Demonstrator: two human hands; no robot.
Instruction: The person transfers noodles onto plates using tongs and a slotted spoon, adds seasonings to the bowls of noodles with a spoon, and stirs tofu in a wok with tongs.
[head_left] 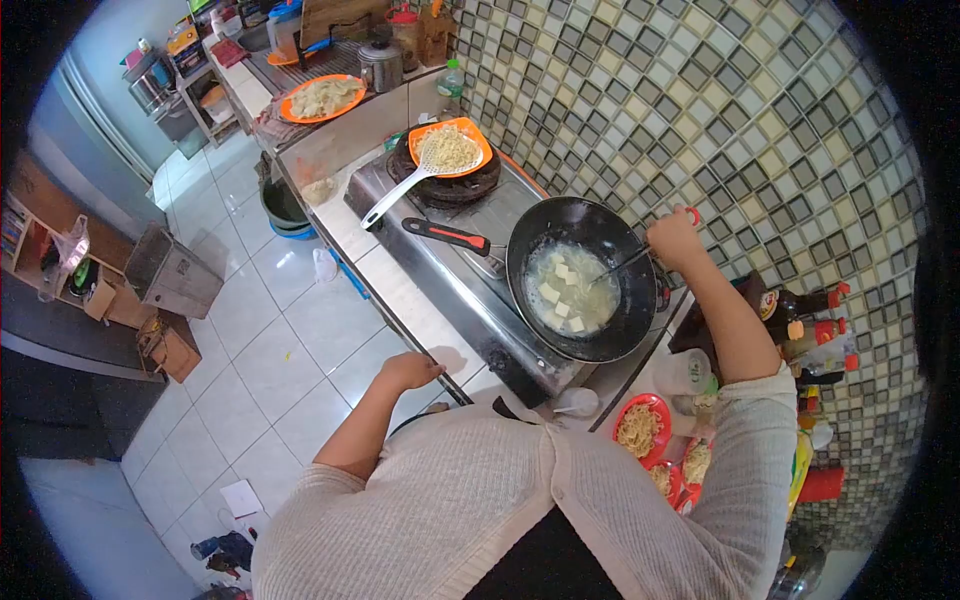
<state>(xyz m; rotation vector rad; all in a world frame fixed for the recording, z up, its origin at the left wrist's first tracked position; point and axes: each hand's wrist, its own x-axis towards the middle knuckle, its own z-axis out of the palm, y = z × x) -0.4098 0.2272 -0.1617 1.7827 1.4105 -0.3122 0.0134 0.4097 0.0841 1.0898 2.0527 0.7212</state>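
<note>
My right hand [673,238] is closed around the red-ended handle of a long, dark-shafted cooking utensil [630,259]. The utensil's lower end dips into a black wok [622,335], and its head is hidden in the food. Pale cubes, which look like tofu [562,290], lie in a cloudy broth with thin whitish strands. The wok sits on the right side of a steel gas stove [450,310], its red and black handle [446,235] pointing left. My left hand [410,371] rests by the counter's front edge with nothing visible in it, fingers loosely extended.
A white slotted spatula [395,197] lies across an orange plate [475,137] of crumbly food on the left burner. Another orange plate [322,99] stands farther left. Red plates of noodles [638,428], a plastic cup [683,372] and bottles [805,302] are at the right.
</note>
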